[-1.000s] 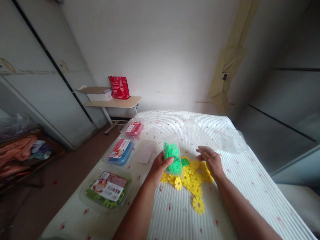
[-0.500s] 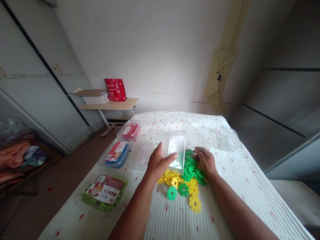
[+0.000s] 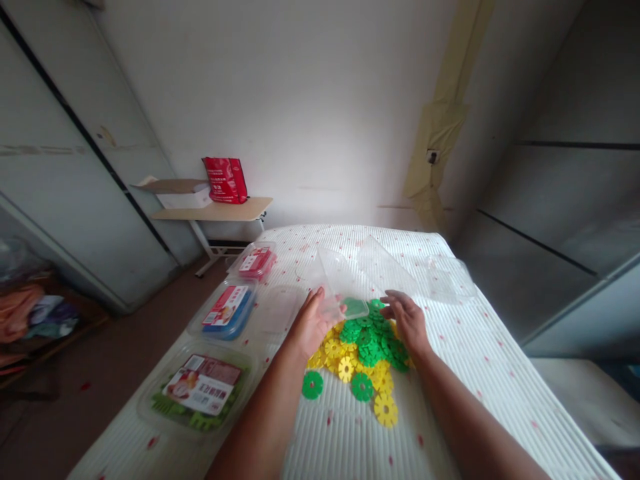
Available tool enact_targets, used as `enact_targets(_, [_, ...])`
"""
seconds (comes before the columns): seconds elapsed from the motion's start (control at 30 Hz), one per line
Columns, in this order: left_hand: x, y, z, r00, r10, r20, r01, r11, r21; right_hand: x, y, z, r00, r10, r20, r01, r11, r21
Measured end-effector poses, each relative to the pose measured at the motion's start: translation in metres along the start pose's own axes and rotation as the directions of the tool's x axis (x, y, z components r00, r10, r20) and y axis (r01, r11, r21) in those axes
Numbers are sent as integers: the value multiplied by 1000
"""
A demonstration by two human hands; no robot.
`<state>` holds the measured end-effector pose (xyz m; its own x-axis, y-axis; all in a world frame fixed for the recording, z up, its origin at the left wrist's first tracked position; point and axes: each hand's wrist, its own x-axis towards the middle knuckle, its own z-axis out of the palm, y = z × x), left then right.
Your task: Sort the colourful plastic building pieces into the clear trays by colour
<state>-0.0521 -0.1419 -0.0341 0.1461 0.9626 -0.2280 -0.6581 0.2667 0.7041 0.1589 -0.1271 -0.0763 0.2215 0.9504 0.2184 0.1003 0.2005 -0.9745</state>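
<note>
While our left hand (image 3: 310, 327) grips a clear box (image 3: 333, 283) between thumb and fingers, tilted at the far edge of the heap, our right hand (image 3: 407, 323) is loosely spread with fingers half bent; we cannot tell whether it touches any pieces. Between our hands and toward us we have green discs (image 3: 370, 343) piled over yellow discs (image 3: 333, 348), a lone green disc (image 3: 313, 385) lying nearer us than the left hand. Beyond the right hand we see a clear tray (image 3: 385, 263). To the left of our left hand sit a red-filled box (image 3: 257, 260), a blue-filled box (image 3: 227, 310) and, closest to us, a green-filled box (image 3: 203, 387).
</note>
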Motion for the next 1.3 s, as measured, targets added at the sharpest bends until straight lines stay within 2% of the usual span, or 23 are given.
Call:
enact_targets(0.13, [11, -9, 5, 996, -84, -12, 84, 996, -26, -7, -10, 8, 997, 46, 67, -51, 996, 76])
enact_targets(0.3, [17, -23, 13, 998, -58, 26, 58, 998, 8, -12, -14, 13, 996, 67, 66, -71, 995, 69])
enact_targets(0.4, [19, -30, 9, 999, 20, 36, -24, 995, 93, -11, -14, 12, 997, 80, 17, -80, 996, 29])
enact_targets(0.47, [19, -32, 6, 995, 100, -20, -94, 977, 192, -10, -14, 11, 996, 93, -14, -93, 996, -7])
enact_targets(0.57, [16, -31, 4, 971, 216, -101, -166, 916, 366, -7, -12, 10, 995, 86, -49, -89, 995, -53])
enact_targets(0.7, [8, -26, 4, 934, 335, -122, -229, 826, 514, -4, -10, 8, 993, 67, -96, -78, 990, -120])
enact_targets(0.8, [1, -27, 5, 939, 329, -98, -216, 788, 576, -5, -9, 8, 995, 26, -98, -45, 980, -196])
enact_targets(0.93, [-5, -35, 7, 947, 316, -56, -210, 744, 635, -13, -10, 14, 996, -84, -31, 71, 948, -309])
enact_targets(1.1, [-8, -30, 3, 947, 278, -158, -157, 835, 527, -11, -19, 15, 994, -95, 52, 105, 959, -263])
enact_targets(1.17, [-13, -22, -2, 911, 373, -174, -251, 839, 482, 2, -26, 10, 995, -98, 13, 98, 972, -212])
enact_targets(1.23, [-20, -13, -5, 839, 519, -162, -412, 801, 434, 21, -34, 6, 994, -96, -59, 84, 981, -175])
enact_targets(1.3, [-30, -4, -6, 770, 626, -127, -544, 747, 382, 41, -42, 8, 994, -93, -49, 85, 985, -149])
